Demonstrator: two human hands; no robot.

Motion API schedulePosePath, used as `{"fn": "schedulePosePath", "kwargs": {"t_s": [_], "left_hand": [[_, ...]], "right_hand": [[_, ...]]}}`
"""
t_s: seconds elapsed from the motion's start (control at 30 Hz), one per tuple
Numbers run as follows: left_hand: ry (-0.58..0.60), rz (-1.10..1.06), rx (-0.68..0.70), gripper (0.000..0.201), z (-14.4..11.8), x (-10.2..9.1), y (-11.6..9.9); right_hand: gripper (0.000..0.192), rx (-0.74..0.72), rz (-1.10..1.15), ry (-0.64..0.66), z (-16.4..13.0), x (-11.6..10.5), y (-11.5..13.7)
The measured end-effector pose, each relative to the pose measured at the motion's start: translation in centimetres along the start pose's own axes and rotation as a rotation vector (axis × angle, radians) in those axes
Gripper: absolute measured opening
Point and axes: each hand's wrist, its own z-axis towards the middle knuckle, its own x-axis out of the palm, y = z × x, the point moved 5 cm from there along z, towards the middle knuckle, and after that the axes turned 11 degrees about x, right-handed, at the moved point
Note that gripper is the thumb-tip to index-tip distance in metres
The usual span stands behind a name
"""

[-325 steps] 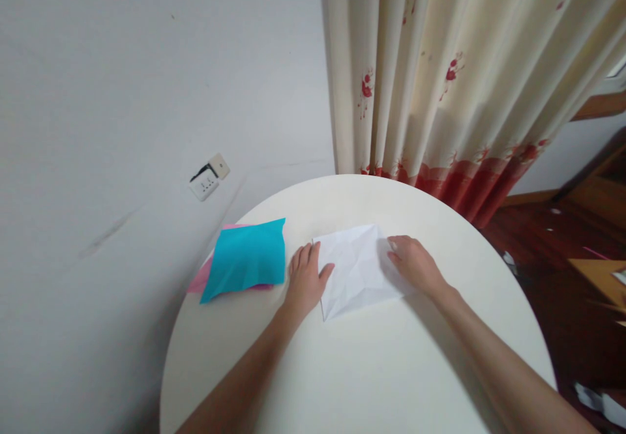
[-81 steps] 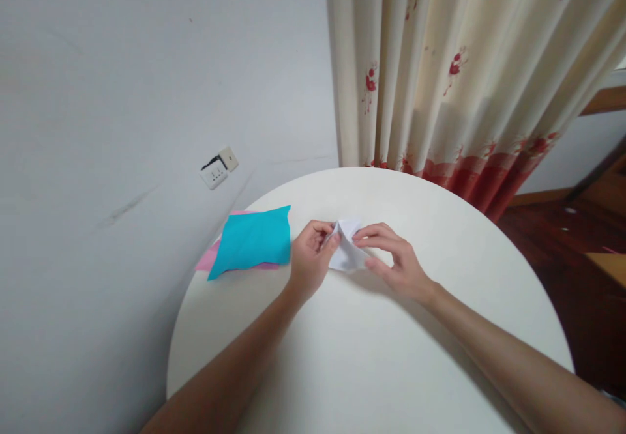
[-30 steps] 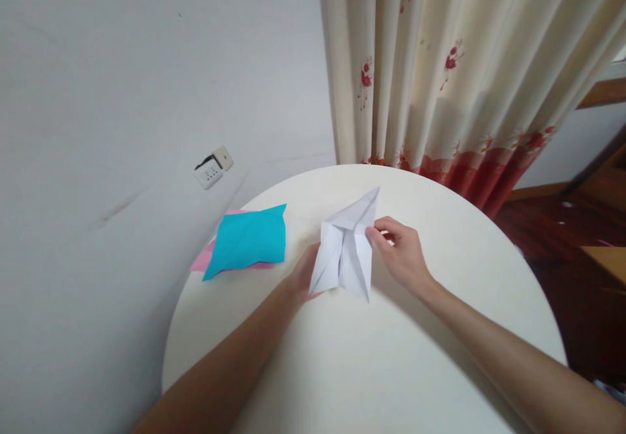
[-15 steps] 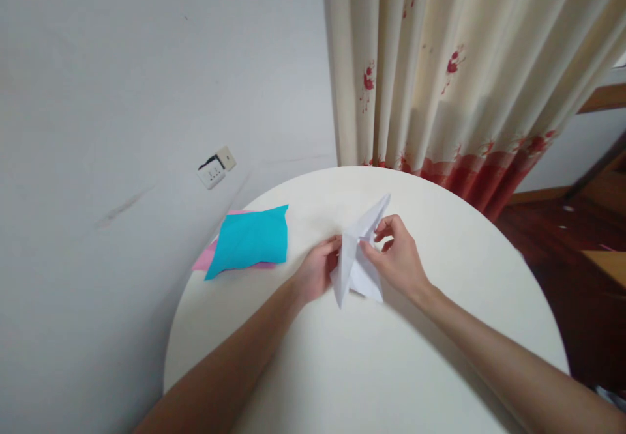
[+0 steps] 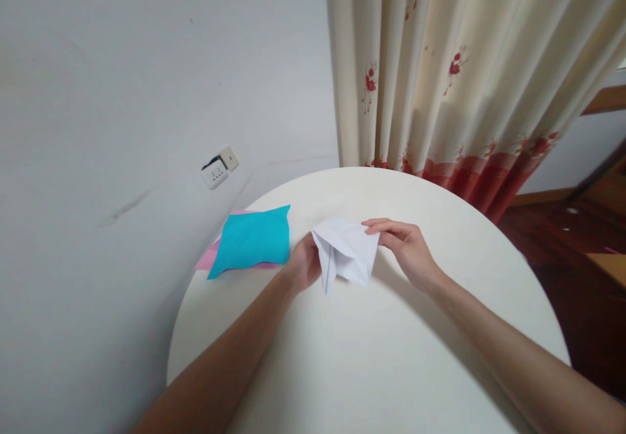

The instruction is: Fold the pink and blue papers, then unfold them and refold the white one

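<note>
The fingers of my left hand (image 5: 304, 266) were concealed behind the folded white paper (image 5: 355, 245); their grip could not be verified. Part of my right hand (image 5: 411, 251) was obscured at the paper's right edge. A blue sheet (image 5: 254, 240) covered most of the pink paper (image 5: 207, 258). Pale specks (image 5: 571, 211) on the floor (image 5: 542, 245) were too small to identify.

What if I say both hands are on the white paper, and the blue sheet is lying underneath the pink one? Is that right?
Not quite: the blue sheet lies on top of the pink one, whose edges peek out around it in the head view. And yes, both hands are on the white paper.
</note>
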Motion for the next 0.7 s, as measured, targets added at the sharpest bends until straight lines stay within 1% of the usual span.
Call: {"fn": "schedulePosePath", "kwargs": {"t_s": [0.07,0.13,0.17,0.27,0.33,0.37,0.43,0.5,0.53,0.6,0.67,0.7], "left_hand": [[0.002,0.058,0.115,0.022,0.2,-0.2,-0.7],[0.015,0.130,0.178,0.024,0.3,-0.2,-1.2],[0.022,0.160,0.190,0.026,0.3,-0.1,-1.3],[0.016,0.222,0.215,0.028,0.2,0.0,-1.4],[0.012,0.265,0.243,0.028,0.2,0.0,-1.4],[0.012,0.288,0.260,0.028,0.2,0.0,-1.3],[0.017,0.324,0.295,0.029,0.1,0.1,-1.4],[0.049,0.350,0.296,0.032,0.0,0.3,-1.4],[0.070,0.364,0.285,0.036,-0.1,0.5,-1.3],[0.100,0.416,0.246,0.054,-0.2,0.8,-1.3],[0.085,0.488,0.222,0.073,-0.2,0.9,-1.2],[0.067,0.522,0.222,0.076,-0.3,0.8,-1.2]], "right_hand": [[0.014,0.047,0.032,0.015,0.1,0.0,-0.1],[0.018,0.092,0.027,0.008,0.2,-0.2,-0.5],[0.021,0.102,0.009,0.000,0.3,-0.3,-0.7],[0.019,0.095,-0.043,-0.011,0.6,-0.4,-1.2],[0.032,0.096,-0.069,0.008,0.7,-0.2,-1.5],[0.036,0.100,-0.092,0.019,0.8,-0.1,-1.7],[0.030,0.107,-0.166,0.031,0.8,0.1,-2.0],[0.024,0.103,-0.238,0.026,0.8,0.1,-2.1],[0.024,0.101,-0.263,0.022,0.8,0.1,-2.1],[0.026,0.104,-0.294,0.009,0.7,0.2,-2.1],[0.032,0.124,-0.309,0.013,0.6,0.2,-2.0],[0.038,0.142,-0.308,0.027,0.6,0.3,-2.0]]}}
